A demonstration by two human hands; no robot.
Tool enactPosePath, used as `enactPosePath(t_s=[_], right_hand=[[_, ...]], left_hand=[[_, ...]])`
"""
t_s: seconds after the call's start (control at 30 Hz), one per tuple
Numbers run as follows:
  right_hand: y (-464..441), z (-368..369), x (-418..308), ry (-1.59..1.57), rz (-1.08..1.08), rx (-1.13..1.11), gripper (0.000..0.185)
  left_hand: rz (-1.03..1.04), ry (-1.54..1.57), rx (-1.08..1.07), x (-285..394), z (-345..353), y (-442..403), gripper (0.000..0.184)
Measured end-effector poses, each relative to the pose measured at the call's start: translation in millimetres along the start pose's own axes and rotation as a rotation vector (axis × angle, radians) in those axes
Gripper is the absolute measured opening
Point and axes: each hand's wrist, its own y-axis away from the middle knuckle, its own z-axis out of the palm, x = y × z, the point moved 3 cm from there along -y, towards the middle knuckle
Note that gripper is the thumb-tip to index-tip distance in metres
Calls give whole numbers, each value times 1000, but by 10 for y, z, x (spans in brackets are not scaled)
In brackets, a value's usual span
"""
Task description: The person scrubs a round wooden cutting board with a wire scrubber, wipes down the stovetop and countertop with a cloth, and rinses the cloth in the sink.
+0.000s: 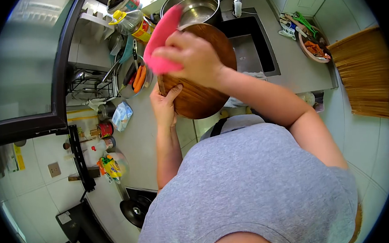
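Observation:
A round dark-wood board (202,96) is held tilted in front of my body. My left hand (163,103) grips its left edge, the thumb lying on the face of the board. Over the upper left part of the board is my right hand (193,57), its fingers closed on a pink cloth (160,39). One end of the cloth sticks up past the board's edge, and it is slightly blurred. The board hides part of the counter and sink behind it.
Beyond the board stand a large steel pot (196,5) and a dark sink (248,51). Left are an oil bottle (130,22), a bowl with orange-handled tools (139,78) and a tissue pack (122,116). A basket (308,52) sits at the right.

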Motion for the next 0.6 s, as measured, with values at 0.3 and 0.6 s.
enactPosePath(t_s=[0.3,0.6], right_hand=[[602,-130,838,278,234,-66,49],[1693,-73,1691,-1538,1214,138,45]], left_hand=[[36,274,176,1,-187,128,46],[139,421,293,97,-623,89,42]])
